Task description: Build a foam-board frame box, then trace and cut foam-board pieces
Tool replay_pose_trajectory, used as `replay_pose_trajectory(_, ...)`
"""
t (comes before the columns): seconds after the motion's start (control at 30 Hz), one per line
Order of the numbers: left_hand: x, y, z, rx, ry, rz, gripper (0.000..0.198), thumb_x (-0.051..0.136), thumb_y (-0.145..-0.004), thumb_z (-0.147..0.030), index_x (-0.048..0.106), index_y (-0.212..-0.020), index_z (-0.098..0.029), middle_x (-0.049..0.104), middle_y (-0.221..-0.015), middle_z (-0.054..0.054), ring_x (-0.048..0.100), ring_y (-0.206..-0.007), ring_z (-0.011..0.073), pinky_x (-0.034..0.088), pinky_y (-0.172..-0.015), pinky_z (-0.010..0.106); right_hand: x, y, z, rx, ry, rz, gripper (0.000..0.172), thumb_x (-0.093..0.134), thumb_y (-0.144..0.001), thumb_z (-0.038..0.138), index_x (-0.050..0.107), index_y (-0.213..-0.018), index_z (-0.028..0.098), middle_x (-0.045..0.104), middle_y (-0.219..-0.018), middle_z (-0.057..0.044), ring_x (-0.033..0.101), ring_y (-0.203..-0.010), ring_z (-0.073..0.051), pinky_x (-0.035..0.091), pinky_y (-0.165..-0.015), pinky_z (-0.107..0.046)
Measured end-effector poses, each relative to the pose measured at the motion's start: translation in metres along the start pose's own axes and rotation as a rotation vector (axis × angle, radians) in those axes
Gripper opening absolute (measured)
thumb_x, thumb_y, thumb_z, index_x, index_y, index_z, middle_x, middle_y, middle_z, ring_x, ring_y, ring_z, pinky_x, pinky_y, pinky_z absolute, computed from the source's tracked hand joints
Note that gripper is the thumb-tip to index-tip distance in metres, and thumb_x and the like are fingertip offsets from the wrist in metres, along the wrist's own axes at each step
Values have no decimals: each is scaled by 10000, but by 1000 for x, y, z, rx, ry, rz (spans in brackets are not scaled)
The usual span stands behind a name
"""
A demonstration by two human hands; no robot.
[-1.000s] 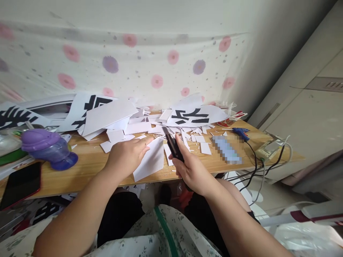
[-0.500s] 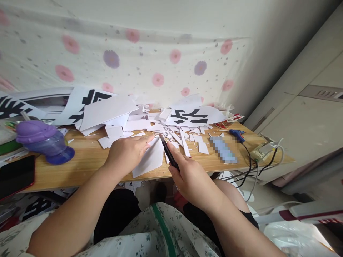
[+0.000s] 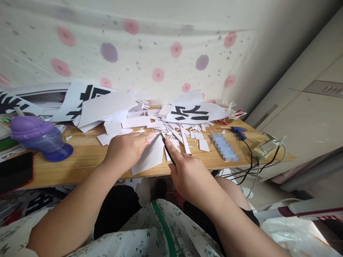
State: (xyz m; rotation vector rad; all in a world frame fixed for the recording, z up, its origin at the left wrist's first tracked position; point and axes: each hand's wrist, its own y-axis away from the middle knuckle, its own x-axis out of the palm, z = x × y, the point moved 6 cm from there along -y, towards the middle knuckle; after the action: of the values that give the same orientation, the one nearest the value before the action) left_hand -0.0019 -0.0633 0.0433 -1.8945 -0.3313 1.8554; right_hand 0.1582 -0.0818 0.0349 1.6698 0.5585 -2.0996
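Note:
My left hand [image 3: 128, 150] lies flat on a white sheet of paper [image 3: 151, 157] near the front edge of the wooden table [image 3: 85, 157], fingers pointing right. My right hand [image 3: 187, 171] grips a black utility knife [image 3: 167, 150], its tip at the upper right corner of that sheet, close to my left fingertips. Behind the sheet lies a heap of white paper scraps [image 3: 177, 134], and further back a cut sheet printed with a black character [image 3: 191, 113].
A purple lidded cup [image 3: 40, 137] and a dark phone [image 3: 14, 173] sit at the left. Larger sheets with black characters [image 3: 88, 100] pile at the back left. A blue glue gun [image 3: 238, 132] with black cables [image 3: 253, 160] lies at the right, before a flowered cloth on the wall.
My right hand has tilted the knife down and brought its tip to the sheet's top corner. My left hand has stayed pressed on the paper.

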Motion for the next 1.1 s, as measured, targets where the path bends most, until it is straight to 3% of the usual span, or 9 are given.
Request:
replay_pose_trajectory(0.27, 1, 1, 0, -32, 24, 34, 359, 475, -942, -326, 618, -1272, -331, 739, -1131, -8, 709, -961, 251, 505, -702, 347, 4, -1, -1, -8, 25, -15, 789, 455, -848, 92, 119, -1561, 143, 696, -999, -157, 676, -808, -268, 521, -716, -369)
replay_pose_trajectory(0.43, -3, -2, -1, -39, -52, 121, 360, 452, -950, -334, 606, -1274, -320, 736, -1137, 7, 705, -950, 266, 486, -690, 347, 14, -1, -1, 8, 23, -31, 796, 452, -859, 105, 86, -1563, 146, 681, -983, -151, 667, -768, -258, 522, -696, -369)
replay_pose_trajectory(0.6, -11, -16, -12, 3, -259, 269, 333, 432, -942, -325, 641, -1180, -224, 759, -849, 75, 700, -801, 309, 454, -711, 383, 29, -7, -5, 17, -8, -71, 748, 418, -901, 151, 73, -1565, 152, 661, -980, -148, 653, -725, -248, 523, -683, -374)
replay_pose_trajectory(0.73, -3, -28, -11, -74, -273, 365, 309, 435, -930, -376, 674, -997, -191, 739, -850, 114, 694, -819, 332, 420, -621, 345, 40, -14, -10, 24, -17, -149, 716, 411, -909, 177, 118, -1562, 150, 656, -948, -141, 627, -648, -225, 523, -644, -365)
replay_pose_trajectory(0.9, 10, -31, -2, -74, -241, 308, 427, 322, -967, -470, 652, -972, -200, 732, -833, 97, 687, -766, 310, 365, -568, 326, 58, -20, -13, -26, -25, -292, 653, 367, -909, 172, 214, -1541, 108, 646, -914, -151, 586, -588, -207, 517, -579, -352)
replay_pose_trajectory(1.1, 13, -30, 2, -59, -240, 305, 406, 325, -970, -472, 642, -963, -218, 733, -832, 70, 684, -766, 288, 312, -554, 316, 71, -20, -13, -80, -48, -480, 608, 349, -926, 188, 265, -1520, 92, 644, -872, -137, 543, -552, -177, 493, -522, -302)
